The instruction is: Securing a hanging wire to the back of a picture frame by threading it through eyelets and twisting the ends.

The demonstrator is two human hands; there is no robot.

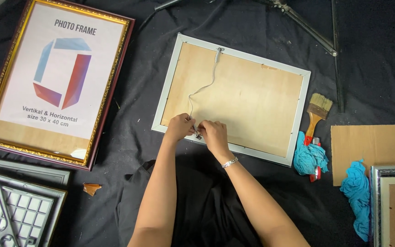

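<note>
Centre of picture: silver picture frame (232,97) lies face-down on black cloth (133,151), backing board up. Left hand (179,126) and right hand (213,133) are both pinched at the lower-edge hanger clip (198,135), where the hanging wire (206,84) ends. Step looks like fastening the wire; next calls for fine fingertip twisting. Paintbrush (317,114) lies right of the frame.

White-edged frame (301,114) with tan backing; gold-and-maroon frame (110,91); teal cloths (309,158); black table cover (366,82).
</note>
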